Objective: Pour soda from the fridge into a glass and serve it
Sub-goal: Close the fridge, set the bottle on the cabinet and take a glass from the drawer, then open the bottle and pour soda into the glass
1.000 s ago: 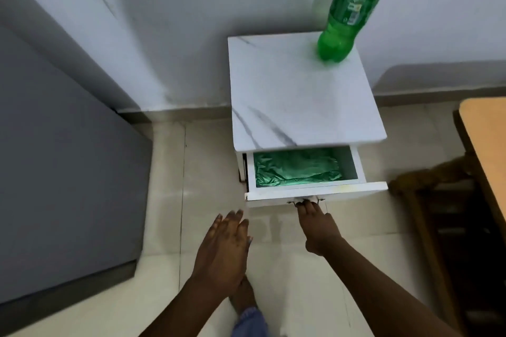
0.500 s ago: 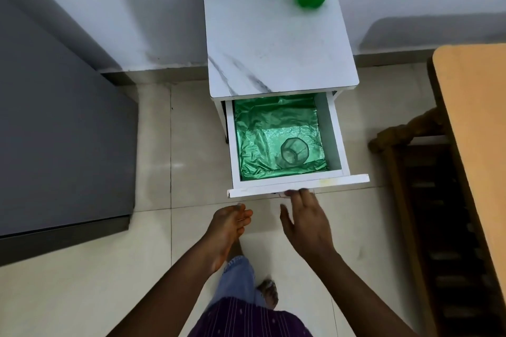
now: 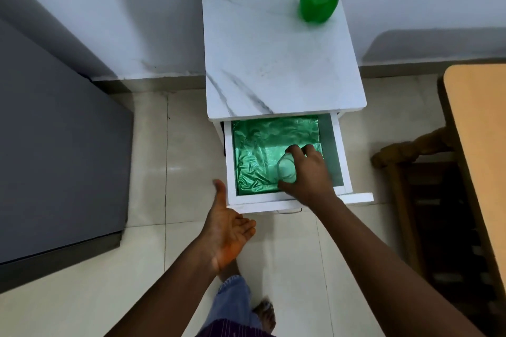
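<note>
One right hand (image 3: 306, 175) curls around the glass (image 3: 286, 168) inside the drawer (image 3: 343, 161).

One head-worn wide-angle camera looks steeply down over the person's outstretched arms at a white marble-topped cabinet (image 3: 279, 52) against the far wall — its open drawer (image 3: 284, 197) close below centre, tiled floor (image 3: 153, 172) to the near left, a wooden table edge (image 3: 482, 145) cropped at right — no second view.
</note>
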